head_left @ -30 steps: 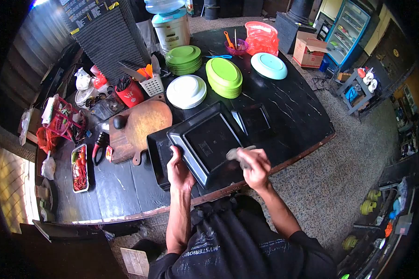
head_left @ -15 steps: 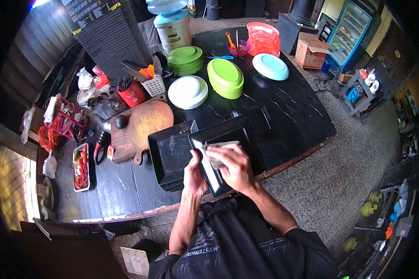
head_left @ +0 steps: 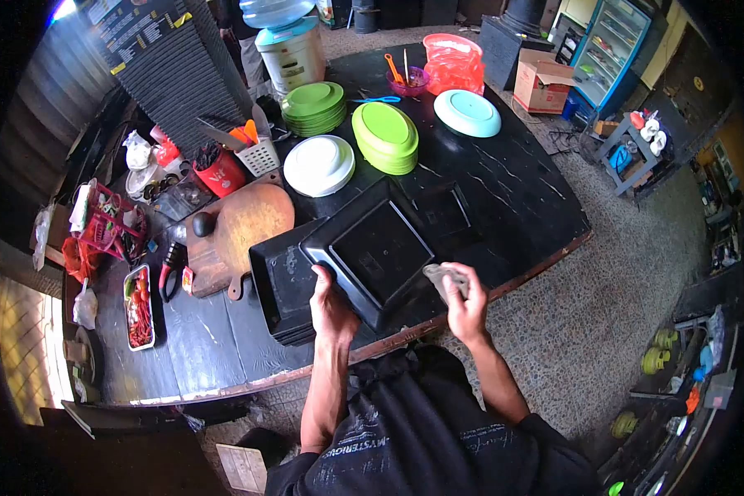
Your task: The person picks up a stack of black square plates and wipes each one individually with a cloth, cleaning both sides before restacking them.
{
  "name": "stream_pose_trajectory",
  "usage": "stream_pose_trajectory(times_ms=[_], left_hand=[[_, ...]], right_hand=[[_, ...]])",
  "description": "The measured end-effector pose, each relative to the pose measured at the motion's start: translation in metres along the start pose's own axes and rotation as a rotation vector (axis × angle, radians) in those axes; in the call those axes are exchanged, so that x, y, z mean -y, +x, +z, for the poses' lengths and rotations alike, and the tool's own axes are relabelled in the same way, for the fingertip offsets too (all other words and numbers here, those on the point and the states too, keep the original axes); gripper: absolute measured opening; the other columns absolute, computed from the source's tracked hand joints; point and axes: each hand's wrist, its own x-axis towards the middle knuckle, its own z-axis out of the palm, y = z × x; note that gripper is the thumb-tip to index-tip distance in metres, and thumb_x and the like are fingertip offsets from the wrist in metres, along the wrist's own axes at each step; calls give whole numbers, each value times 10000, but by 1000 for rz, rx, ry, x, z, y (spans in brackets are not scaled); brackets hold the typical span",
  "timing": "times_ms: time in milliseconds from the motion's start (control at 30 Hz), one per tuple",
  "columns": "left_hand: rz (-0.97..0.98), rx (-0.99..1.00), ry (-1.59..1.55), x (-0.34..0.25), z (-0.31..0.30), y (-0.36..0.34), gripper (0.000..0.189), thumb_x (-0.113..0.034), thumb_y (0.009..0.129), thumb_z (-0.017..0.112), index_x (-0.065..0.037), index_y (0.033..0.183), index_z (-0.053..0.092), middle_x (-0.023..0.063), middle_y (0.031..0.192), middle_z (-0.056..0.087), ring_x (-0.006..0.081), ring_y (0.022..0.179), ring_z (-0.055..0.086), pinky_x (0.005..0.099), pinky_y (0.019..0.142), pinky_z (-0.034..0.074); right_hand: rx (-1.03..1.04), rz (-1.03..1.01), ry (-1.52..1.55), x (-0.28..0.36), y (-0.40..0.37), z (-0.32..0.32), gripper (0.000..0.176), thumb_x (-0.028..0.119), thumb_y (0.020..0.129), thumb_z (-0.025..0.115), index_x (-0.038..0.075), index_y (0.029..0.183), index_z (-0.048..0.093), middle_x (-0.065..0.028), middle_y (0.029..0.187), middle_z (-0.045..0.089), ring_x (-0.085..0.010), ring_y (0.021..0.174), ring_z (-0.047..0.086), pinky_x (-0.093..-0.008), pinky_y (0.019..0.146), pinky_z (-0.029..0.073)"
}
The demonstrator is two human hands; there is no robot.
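My left hand (head_left: 333, 311) grips the near left edge of a black rectangular tray (head_left: 380, 252), thumb against its side. The tray is tilted, with its flat underside and raised rim facing up. At its right corner, my right hand (head_left: 466, 309) holds a crumpled grey cloth (head_left: 449, 281), fingers closed around it. Under the held tray and to its left is a stack of black trays (head_left: 283, 277), partly covered by it. Another black tray (head_left: 453, 208) lies on the dark table just beyond, partly hidden.
A wooden cutting board (head_left: 252, 223) and a long dish of red chillies (head_left: 140, 310) are on the left. Behind stand white plates (head_left: 319, 165), green oval plates (head_left: 386, 136), round green plates (head_left: 314, 107) and a pale blue oval plate (head_left: 467, 113).
The tray has turned so its underside faces up toward me. My right hand has moved with the cloth from the tray's left side to its right corner.
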Motion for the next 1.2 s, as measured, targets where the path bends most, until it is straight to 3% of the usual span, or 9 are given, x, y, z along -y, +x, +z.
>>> stream_pose_trajectory(times_ms=[33, 233, 500, 633, 800, 900, 967, 1033, 1200], left_hand=[[8, 25, -25, 1, 0, 2, 709, -614, 979, 524, -124, 1488, 456, 99, 1461, 531, 311, 1335, 503, 531, 1116, 389], [-4, 14, -61, 12, 9, 4, 607, -578, 984, 543, -128, 1391, 561, 107, 1384, 583, 324, 1258, 551, 539, 1080, 415], [-74, 16, 4, 38, 18, 14, 574, -496, 1014, 540, -103, 1431, 511, 114, 1390, 582, 311, 1287, 540, 520, 1109, 410], [-12, 103, 145, 58, 24, 32, 447, -343, 1049, 522, -203, 1469, 458, 50, 1449, 527, 276, 1326, 488, 508, 1119, 377], [-50, -71, 287, 78, 38, 79, 298, -269, 1032, 548, -190, 1317, 515, 35, 1226, 581, 208, 1112, 536, 412, 979, 426], [91, -198, 656, 102, 39, 117, 428, -408, 958, 658, -123, 1266, 570, 42, 1187, 578, 187, 1091, 488, 386, 967, 388], [133, -201, 844, 115, 44, 142, 634, -476, 887, 753, 18, 1237, 568, 87, 1069, 616, 189, 955, 543, 344, 867, 450], [204, -263, 1223, 136, 22, 184, 756, -505, 815, 821, 62, 1241, 559, 148, 1063, 658, 241, 939, 615, 357, 862, 493], [261, -365, 1352, 153, 39, 206, 868, -555, 738, 860, 73, 1243, 537, 244, 1124, 681, 326, 1038, 669, 398, 929, 508]], right_hand=[[-65, 108, 110, -2, 0, -5, 176, 122, 1001, 614, 31, 1142, 666, -90, 1106, 709, -156, 1031, 646, -304, 918, 503], [12, 641, 334, -36, -11, -26, 372, 362, 944, 732, 68, 1163, 665, -18, 1087, 666, -120, 1019, 599, -289, 909, 475], [87, 632, 602, -46, -15, -35, 232, 295, 933, 749, 120, 1074, 689, 54, 983, 653, -70, 909, 583, -267, 819, 471], [13, 686, 665, -67, -18, -49, 167, 269, 941, 740, 133, 1029, 700, 59, 964, 660, -62, 885, 598, -264, 808, 481], [6, 853, 830, -94, -24, -55, 89, 262, 958, 721, 175, 972, 710, 75, 938, 689, -62, 864, 653, -267, 762, 542], [-4, 944, 924, -120, -20, -50, 132, 308, 928, 759, 196, 920, 690, 67, 909, 695, -83, 840, 668, -309, 735, 562], [25, 1040, 970, -144, -21, -47, 216, 378, 926, 754, 184, 985, 680, 47, 949, 670, -107, 874, 648, -319, 776, 538], [-30, 1082, 891, -148, -15, -41, 308, 424, 896, 777, 197, 1066, 659, 29, 1022, 663, -141, 924, 626, -397, 812, 536], [-121, 1124, 773, -169, 22, -44, 316, 401, 899, 779, 190, 1095, 649, 37, 1012, 669, -140, 934, 642, -394, 838, 550]])
